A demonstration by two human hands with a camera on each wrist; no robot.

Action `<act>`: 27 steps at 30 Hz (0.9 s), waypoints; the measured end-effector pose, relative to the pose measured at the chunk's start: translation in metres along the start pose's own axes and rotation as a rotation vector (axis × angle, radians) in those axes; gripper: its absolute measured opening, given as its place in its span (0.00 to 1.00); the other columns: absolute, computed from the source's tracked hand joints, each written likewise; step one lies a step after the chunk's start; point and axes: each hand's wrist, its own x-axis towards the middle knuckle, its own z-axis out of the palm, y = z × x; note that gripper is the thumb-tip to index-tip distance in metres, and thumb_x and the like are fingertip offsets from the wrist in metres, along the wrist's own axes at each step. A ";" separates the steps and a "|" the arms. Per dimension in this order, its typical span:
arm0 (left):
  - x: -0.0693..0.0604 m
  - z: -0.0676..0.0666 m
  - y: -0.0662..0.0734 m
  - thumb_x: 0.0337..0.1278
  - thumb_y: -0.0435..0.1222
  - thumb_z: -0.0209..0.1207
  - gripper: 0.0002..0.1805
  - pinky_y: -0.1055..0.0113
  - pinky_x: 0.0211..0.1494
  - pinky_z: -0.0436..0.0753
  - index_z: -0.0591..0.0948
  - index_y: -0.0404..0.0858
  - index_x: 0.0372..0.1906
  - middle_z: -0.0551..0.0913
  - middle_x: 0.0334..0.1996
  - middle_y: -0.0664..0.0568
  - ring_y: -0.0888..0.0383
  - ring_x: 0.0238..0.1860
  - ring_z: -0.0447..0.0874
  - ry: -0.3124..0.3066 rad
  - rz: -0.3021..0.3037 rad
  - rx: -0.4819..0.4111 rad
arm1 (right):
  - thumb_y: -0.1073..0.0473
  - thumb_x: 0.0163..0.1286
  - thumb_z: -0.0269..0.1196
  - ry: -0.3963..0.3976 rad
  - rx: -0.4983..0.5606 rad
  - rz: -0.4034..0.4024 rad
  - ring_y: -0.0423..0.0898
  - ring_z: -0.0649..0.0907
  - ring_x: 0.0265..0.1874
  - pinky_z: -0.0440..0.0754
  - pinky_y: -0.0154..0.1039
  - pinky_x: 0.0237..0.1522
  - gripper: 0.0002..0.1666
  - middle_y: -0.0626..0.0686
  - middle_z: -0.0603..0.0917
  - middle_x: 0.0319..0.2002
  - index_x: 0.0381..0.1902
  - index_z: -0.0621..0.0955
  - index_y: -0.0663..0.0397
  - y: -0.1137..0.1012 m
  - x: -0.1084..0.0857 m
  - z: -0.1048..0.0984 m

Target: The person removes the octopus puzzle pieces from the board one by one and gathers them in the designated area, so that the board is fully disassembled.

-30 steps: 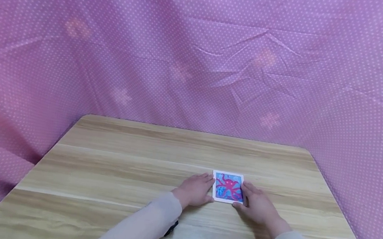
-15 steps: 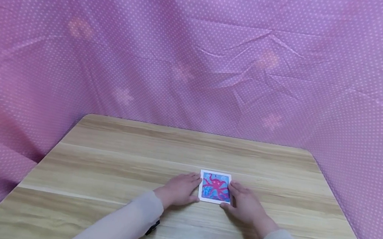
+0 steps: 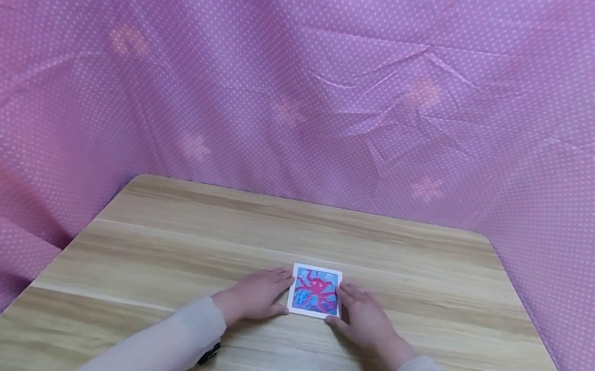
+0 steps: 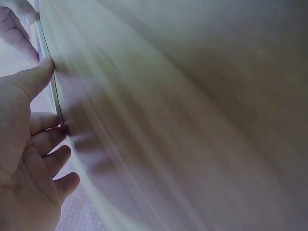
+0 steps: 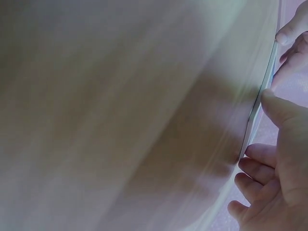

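Note:
A square picture board (image 3: 316, 292) with a white border and a pink octopus on blue lies flat on the wooden table, between both hands. At its left edge, the left hand (image 3: 257, 294) touches with its fingertips, its thumb by the near left corner. The right hand (image 3: 366, 319) touches the opposite edge, its thumb at the near right corner. In the left wrist view, only a thin edge of the board (image 4: 57, 98) shows, against the left thumb and fingers. The right wrist view likewise has the board's edge (image 5: 255, 108) along the right thumb and fingers.
The wooden table (image 3: 248, 223) has rounded far corners. Pink dotted cloth (image 3: 298, 86) hangs behind it and along both sides. Dark bands (image 3: 210, 353) show at the cuffs of the light sleeves (image 3: 161, 342).
The octopus board has slid left across the table, with both hands moving along at its edges. The fingers keep about the same posture, and the view has shifted slightly.

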 end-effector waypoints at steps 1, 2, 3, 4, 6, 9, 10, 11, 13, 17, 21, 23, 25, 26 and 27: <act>-0.002 0.000 -0.001 0.62 0.56 0.54 0.38 0.57 0.70 0.58 0.65 0.36 0.69 0.62 0.70 0.46 0.50 0.71 0.56 0.001 -0.001 0.002 | 0.41 0.62 0.64 -0.003 0.003 -0.004 0.55 0.63 0.68 0.59 0.54 0.66 0.40 0.57 0.68 0.67 0.65 0.71 0.60 -0.002 0.000 0.001; -0.005 0.000 -0.002 0.62 0.56 0.55 0.38 0.57 0.70 0.59 0.66 0.36 0.69 0.63 0.70 0.46 0.50 0.70 0.56 -0.001 -0.002 0.004 | 0.41 0.63 0.64 -0.008 0.003 -0.006 0.55 0.63 0.68 0.59 0.54 0.67 0.40 0.56 0.68 0.67 0.65 0.71 0.59 -0.003 0.000 0.001; -0.007 0.000 -0.003 0.62 0.55 0.55 0.38 0.57 0.70 0.59 0.66 0.36 0.69 0.63 0.69 0.46 0.50 0.70 0.57 -0.001 -0.002 0.007 | 0.41 0.63 0.64 -0.009 0.001 -0.011 0.55 0.63 0.68 0.59 0.53 0.67 0.40 0.56 0.68 0.67 0.65 0.71 0.59 -0.005 0.000 0.002; -0.009 0.000 -0.004 0.62 0.55 0.55 0.38 0.57 0.70 0.59 0.66 0.35 0.69 0.63 0.69 0.46 0.50 0.70 0.57 -0.001 -0.002 0.005 | 0.41 0.63 0.64 -0.011 0.002 -0.019 0.55 0.63 0.68 0.58 0.54 0.67 0.40 0.57 0.68 0.67 0.65 0.71 0.59 -0.007 -0.001 0.002; -0.014 -0.001 -0.004 0.62 0.55 0.55 0.38 0.57 0.70 0.59 0.66 0.35 0.69 0.64 0.69 0.46 0.49 0.70 0.57 -0.002 0.001 0.005 | 0.40 0.63 0.63 -0.006 -0.003 -0.040 0.55 0.64 0.67 0.59 0.54 0.66 0.40 0.57 0.68 0.66 0.65 0.71 0.60 -0.009 -0.002 0.003; -0.021 -0.001 -0.005 0.62 0.55 0.55 0.38 0.56 0.70 0.59 0.66 0.36 0.69 0.63 0.70 0.46 0.50 0.70 0.56 -0.002 0.004 0.006 | 0.41 0.63 0.64 0.005 0.000 -0.072 0.56 0.65 0.66 0.60 0.55 0.66 0.40 0.59 0.69 0.66 0.64 0.72 0.62 -0.013 -0.004 0.004; -0.023 0.000 -0.005 0.62 0.55 0.55 0.37 0.56 0.69 0.59 0.66 0.36 0.69 0.63 0.70 0.46 0.50 0.70 0.56 0.000 0.005 0.003 | 0.41 0.63 0.64 0.007 0.002 -0.083 0.56 0.65 0.66 0.60 0.55 0.66 0.40 0.59 0.69 0.65 0.64 0.72 0.63 -0.014 -0.005 0.004; -0.026 0.000 -0.005 0.62 0.55 0.55 0.37 0.55 0.69 0.60 0.66 0.36 0.69 0.63 0.70 0.46 0.50 0.70 0.57 0.002 0.005 0.003 | 0.41 0.63 0.64 0.011 0.002 -0.093 0.56 0.66 0.66 0.61 0.54 0.65 0.41 0.59 0.70 0.65 0.64 0.72 0.63 -0.015 -0.006 0.004; -0.031 0.001 -0.005 0.62 0.55 0.55 0.38 0.54 0.69 0.61 0.66 0.36 0.69 0.63 0.70 0.46 0.49 0.70 0.57 0.008 0.003 -0.009 | 0.41 0.62 0.64 0.015 0.000 -0.112 0.56 0.67 0.65 0.62 0.54 0.65 0.40 0.60 0.70 0.65 0.63 0.72 0.64 -0.017 -0.007 0.004; -0.039 0.004 -0.003 0.62 0.55 0.55 0.38 0.53 0.68 0.61 0.66 0.36 0.69 0.63 0.69 0.45 0.48 0.70 0.58 0.023 0.006 -0.024 | 0.41 0.63 0.64 0.008 -0.002 -0.135 0.57 0.67 0.65 0.63 0.56 0.64 0.40 0.60 0.70 0.64 0.63 0.72 0.64 -0.020 -0.012 0.005; -0.046 0.008 -0.002 0.62 0.55 0.55 0.38 0.54 0.68 0.61 0.66 0.35 0.69 0.64 0.69 0.44 0.47 0.69 0.58 0.042 0.025 -0.018 | 0.40 0.64 0.62 -0.012 -0.005 -0.139 0.56 0.66 0.66 0.61 0.57 0.65 0.40 0.60 0.70 0.65 0.64 0.72 0.63 -0.023 -0.020 0.006; -0.050 0.009 -0.001 0.62 0.55 0.55 0.38 0.54 0.68 0.61 0.66 0.35 0.69 0.64 0.69 0.44 0.48 0.69 0.58 0.039 0.026 -0.029 | 0.39 0.64 0.62 -0.018 -0.015 -0.143 0.56 0.66 0.66 0.61 0.57 0.65 0.41 0.60 0.70 0.65 0.64 0.72 0.63 -0.024 -0.023 0.006; -0.053 0.010 0.001 0.62 0.55 0.54 0.38 0.54 0.68 0.61 0.65 0.35 0.69 0.63 0.69 0.44 0.48 0.70 0.58 0.032 0.023 -0.036 | 0.38 0.64 0.61 -0.023 -0.021 -0.145 0.55 0.66 0.66 0.61 0.57 0.65 0.41 0.60 0.70 0.65 0.64 0.72 0.62 -0.026 -0.027 0.007; -0.055 0.010 0.002 0.62 0.56 0.54 0.38 0.54 0.68 0.61 0.65 0.35 0.69 0.63 0.69 0.44 0.48 0.70 0.58 0.027 0.019 -0.044 | 0.38 0.64 0.61 -0.023 -0.025 -0.147 0.55 0.67 0.66 0.61 0.57 0.65 0.41 0.59 0.70 0.65 0.64 0.72 0.62 -0.026 -0.029 0.007; -0.056 0.010 0.003 0.62 0.56 0.54 0.38 0.54 0.68 0.61 0.65 0.36 0.70 0.62 0.70 0.45 0.49 0.70 0.57 0.021 0.015 -0.049 | 0.38 0.64 0.61 -0.022 -0.027 -0.151 0.55 0.67 0.66 0.61 0.57 0.65 0.41 0.59 0.70 0.65 0.64 0.72 0.62 -0.027 -0.031 0.007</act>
